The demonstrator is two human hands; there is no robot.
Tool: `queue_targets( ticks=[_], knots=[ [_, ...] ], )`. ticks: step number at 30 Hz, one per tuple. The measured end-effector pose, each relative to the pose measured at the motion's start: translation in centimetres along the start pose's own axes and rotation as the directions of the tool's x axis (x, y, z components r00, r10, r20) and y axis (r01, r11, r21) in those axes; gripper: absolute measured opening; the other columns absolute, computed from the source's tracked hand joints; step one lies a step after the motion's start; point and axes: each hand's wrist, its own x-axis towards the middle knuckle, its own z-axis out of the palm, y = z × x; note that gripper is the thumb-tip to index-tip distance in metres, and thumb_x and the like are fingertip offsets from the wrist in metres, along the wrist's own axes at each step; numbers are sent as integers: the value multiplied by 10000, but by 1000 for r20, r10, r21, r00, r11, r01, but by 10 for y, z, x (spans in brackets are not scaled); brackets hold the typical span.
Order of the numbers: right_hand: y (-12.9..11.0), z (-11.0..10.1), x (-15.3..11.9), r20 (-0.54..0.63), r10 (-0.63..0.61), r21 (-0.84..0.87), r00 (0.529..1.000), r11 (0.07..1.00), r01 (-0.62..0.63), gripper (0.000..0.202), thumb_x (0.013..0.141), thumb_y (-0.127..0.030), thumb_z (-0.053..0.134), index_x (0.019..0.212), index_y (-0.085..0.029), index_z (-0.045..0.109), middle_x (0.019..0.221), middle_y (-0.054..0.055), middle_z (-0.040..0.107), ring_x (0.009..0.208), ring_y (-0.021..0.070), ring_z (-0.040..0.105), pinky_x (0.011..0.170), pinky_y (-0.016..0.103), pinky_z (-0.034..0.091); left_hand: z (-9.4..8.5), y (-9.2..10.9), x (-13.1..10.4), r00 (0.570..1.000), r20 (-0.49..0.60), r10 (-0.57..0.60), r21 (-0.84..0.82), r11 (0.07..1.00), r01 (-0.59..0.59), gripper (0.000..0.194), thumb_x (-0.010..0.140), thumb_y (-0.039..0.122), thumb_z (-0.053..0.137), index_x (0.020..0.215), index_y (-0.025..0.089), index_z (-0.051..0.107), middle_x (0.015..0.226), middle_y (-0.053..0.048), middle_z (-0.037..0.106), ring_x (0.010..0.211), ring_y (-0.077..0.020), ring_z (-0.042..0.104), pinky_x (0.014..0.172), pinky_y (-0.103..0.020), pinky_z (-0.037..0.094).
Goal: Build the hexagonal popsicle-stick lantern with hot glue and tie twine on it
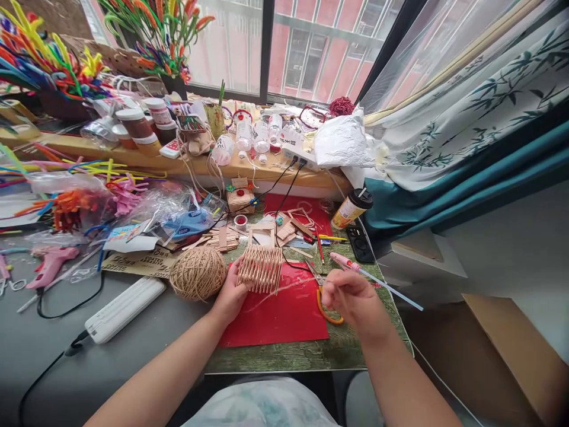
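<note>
My left hand (231, 298) is closed around the left side of a small openwork box of stacked craft sticks (260, 270), held above a red sheet (280, 323). A frame of flat sticks rises at the box's far side. My right hand (355, 299) is raised to the right, fingers pinched on a thin strand of twine (288, 286). That strand stretches left across the red sheet toward the box. Just left of my left hand rests a ball of jute twine (198, 274). Orange-handled scissors (329, 313) lie beside my right hand, partly hidden by it.
A pink glue gun (344, 261) with a long glue stick lies beyond my right hand, near a lidded cup (352, 209) and a black phone (360, 243). Loose craft sticks (222, 238) lie behind the box. At left are a white power strip (124, 308) and another pink glue gun (52, 265).
</note>
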Motion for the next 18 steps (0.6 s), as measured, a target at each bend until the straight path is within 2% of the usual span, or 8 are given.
queue_targets(
  ticks=[2,4,6,8,10,13,15,18],
  knots=[
    [-5,11,-3,32,-61,-211,998,975,67,189,928,-232,863,1081,-341,878,960,49,803,852,208,771,727,335,630,0,1,0,1000,3,-22,-37,999,22,916,804,352,905,1615,298,483,1591,-143,597,1469,-378,589,1238,-552,463],
    [-6,21,-2,54,-144,-388,988,909,154,131,931,-237,867,1038,-311,886,916,59,800,873,219,757,772,354,620,0,2,-1,999,6,-41,-58,997,41,932,799,346,909,1620,307,470,1612,-133,580,1501,-366,558,1250,-529,451],
    [-5,28,1,53,-218,-461,974,860,218,48,962,-308,842,978,-295,885,907,69,791,865,228,741,779,376,609,0,4,-1,999,8,-47,-49,998,48,940,801,348,907,1625,312,454,1618,-129,573,1510,-355,550,1251,-513,448],
    [-4,33,6,-9,-257,-398,966,887,233,144,996,-405,791,951,-291,866,946,77,783,895,249,747,802,415,620,0,4,-2,999,9,-47,-23,999,47,945,804,363,905,1628,313,445,1612,-128,574,1498,-345,561,1250,-502,447],
    [-4,35,12,-121,-236,-221,964,953,206,206,1027,-461,722,962,-298,829,910,62,759,873,254,750,799,442,634,0,5,-3,999,10,-35,5,999,35,948,798,385,909,1624,314,448,1608,-129,575,1488,-338,571,1254,-494,440],
    [-1,30,23,-251,-114,5,961,993,119,167,1040,-425,662,1004,-295,761,714,-14,628,605,171,613,649,363,586,1,6,-3,1000,12,-15,19,1000,15,950,789,396,916,1618,328,457,1615,-122,571,1498,-329,563,1266,-480,427],
    [9,22,28,-316,-56,-20,947,998,52,141,1021,-405,689,996,-274,735,649,-50,543,518,126,474,546,279,479,1,6,-4,1000,19,-14,18,1000,14,950,785,390,919,1616,331,462,1608,-117,581,1497,-325,566,1267,-473,425],
    [38,10,31,-361,14,-132,932,989,-66,207,980,-446,771,985,-243,731,663,-58,526,535,104,451,490,226,368,1,6,-6,999,21,-37,-6,999,37,922,781,395,917,1598,314,496,1584,-115,611,1499,-335,563,1264,-475,431]
  ],
)
